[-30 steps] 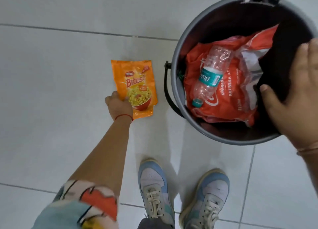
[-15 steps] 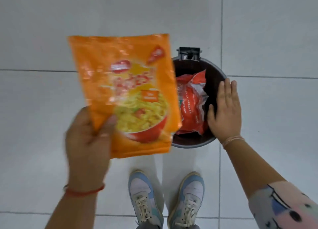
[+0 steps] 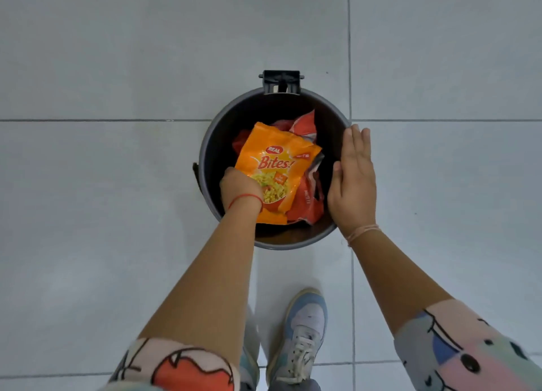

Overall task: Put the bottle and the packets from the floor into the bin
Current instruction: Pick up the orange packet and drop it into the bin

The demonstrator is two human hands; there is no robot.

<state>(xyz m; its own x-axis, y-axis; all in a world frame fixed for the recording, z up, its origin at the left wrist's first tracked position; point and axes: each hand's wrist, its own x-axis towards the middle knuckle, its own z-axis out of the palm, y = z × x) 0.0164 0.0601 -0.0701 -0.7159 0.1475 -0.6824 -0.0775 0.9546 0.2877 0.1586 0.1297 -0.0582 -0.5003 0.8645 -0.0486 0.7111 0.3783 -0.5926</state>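
In the centre of the frame, the left hand point(image 3: 241, 188) grips the lower left of the orange packet point(image 3: 275, 170), its fingers closed on it inside the mouth of the bin point(image 3: 205, 155). Beneath lies a red packet point(image 3: 306, 205); the bottle is out of sight, probably buried under these. The right hand point(image 3: 353, 182) rests flat and open on the rim at right. The floor point(image 3: 117, 185) in view holds nothing more, so only letting go seems left.

packet point(image 3: 275, 170) in bin point(image 3: 208, 144) | bin ahead of shoe point(image 3: 305, 332)
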